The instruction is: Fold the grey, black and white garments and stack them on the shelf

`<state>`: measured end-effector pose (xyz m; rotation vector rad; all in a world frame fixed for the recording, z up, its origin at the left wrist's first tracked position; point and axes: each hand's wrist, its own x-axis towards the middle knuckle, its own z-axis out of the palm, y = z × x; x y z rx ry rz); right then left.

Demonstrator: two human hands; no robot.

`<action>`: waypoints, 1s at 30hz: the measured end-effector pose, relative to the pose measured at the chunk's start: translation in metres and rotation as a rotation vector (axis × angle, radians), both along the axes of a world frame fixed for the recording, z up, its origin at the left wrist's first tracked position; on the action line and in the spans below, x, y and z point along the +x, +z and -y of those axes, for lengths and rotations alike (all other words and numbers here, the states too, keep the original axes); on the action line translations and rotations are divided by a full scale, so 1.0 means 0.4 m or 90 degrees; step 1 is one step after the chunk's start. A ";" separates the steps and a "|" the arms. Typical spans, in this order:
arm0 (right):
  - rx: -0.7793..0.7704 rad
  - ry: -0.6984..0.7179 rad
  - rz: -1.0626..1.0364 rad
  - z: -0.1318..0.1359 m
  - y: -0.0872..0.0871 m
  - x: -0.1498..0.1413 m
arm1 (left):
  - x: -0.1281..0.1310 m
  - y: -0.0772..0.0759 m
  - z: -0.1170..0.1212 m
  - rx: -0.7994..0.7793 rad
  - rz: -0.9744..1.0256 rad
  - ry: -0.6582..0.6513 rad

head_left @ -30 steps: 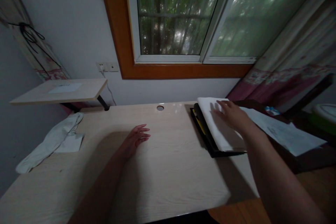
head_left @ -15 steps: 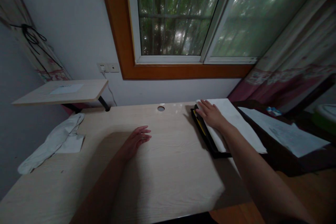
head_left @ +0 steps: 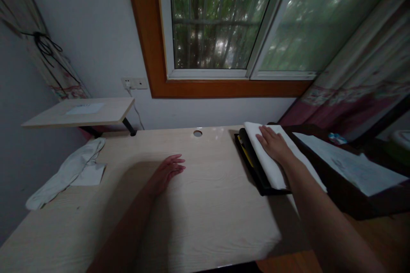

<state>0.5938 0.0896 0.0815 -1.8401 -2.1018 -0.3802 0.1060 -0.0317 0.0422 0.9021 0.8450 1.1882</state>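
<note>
My right hand point(head_left: 273, 145) lies flat on a white sheet point(head_left: 264, 163), palm down with its fingers stretched out. The sheet rests over a black, tray-like holder point(head_left: 246, 164) at the right side of the desk; I cannot tell whether it is paper or cloth. A strip of yellow point(head_left: 245, 152) shows along the holder's left side. What else lies beneath the sheet is hidden. Over the middle of the desk point(head_left: 211, 204), my left hand point(head_left: 165, 175) is held with its fingers apart and nothing in them.
A crumpled white cloth point(head_left: 68, 170) and a white paper point(head_left: 89, 175) lie at the left, below a raised wooden shelf point(head_left: 109, 108). A round cable hole point(head_left: 197, 133) is near the back edge. Another sheet point(head_left: 346, 162) lies on a dark surface at the right.
My right hand has slid to the right over the sheet. The sheet's left edge has shifted right, baring more of the black holder. My left hand has hardly moved.
</note>
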 end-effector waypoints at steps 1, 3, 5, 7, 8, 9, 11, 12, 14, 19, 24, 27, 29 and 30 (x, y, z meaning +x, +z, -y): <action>0.002 0.001 0.001 0.000 0.002 -0.003 | 0.000 -0.001 0.000 0.001 0.002 0.002; 0.003 0.001 -0.002 0.003 0.005 -0.007 | 0.001 -0.001 0.000 0.001 0.000 0.005; 0.005 0.002 -0.008 0.010 0.005 -0.009 | 0.001 0.001 0.002 -0.001 0.000 0.007; 0.011 0.009 -0.009 0.019 0.001 -0.010 | 0.001 0.004 0.004 -0.004 0.002 0.005; 0.014 0.015 -0.007 0.024 -0.002 -0.009 | 0.001 0.005 0.005 -0.005 0.003 0.004; 0.019 0.020 -0.005 0.030 -0.005 -0.008 | 0.001 0.008 0.006 -0.006 0.003 0.004; 0.031 0.032 -0.002 0.043 -0.012 -0.005 | 0.002 0.012 0.007 -0.009 0.005 0.008; 0.037 0.037 -0.001 0.050 -0.015 -0.004 | 0.002 0.014 0.007 -0.011 0.007 0.010; 0.045 0.046 -0.001 0.065 -0.019 -0.003 | 0.003 0.014 0.007 -0.013 0.012 0.009; 0.038 0.046 -0.031 0.102 -0.021 -0.012 | 0.002 0.004 0.002 -0.010 0.006 0.003; 0.021 0.076 -0.063 0.142 -0.005 -0.058 | 0.003 -0.001 0.003 0.000 0.000 -0.002; 0.007 0.114 -0.080 0.171 0.011 -0.118 | 0.003 -0.002 0.003 0.005 -0.001 -0.006; -0.005 0.177 -0.072 0.192 0.020 -0.176 | 0.002 -0.001 0.003 0.002 0.001 -0.005; -0.016 0.214 -0.062 0.203 0.022 -0.209 | 0.002 -0.001 0.003 -0.003 0.000 -0.003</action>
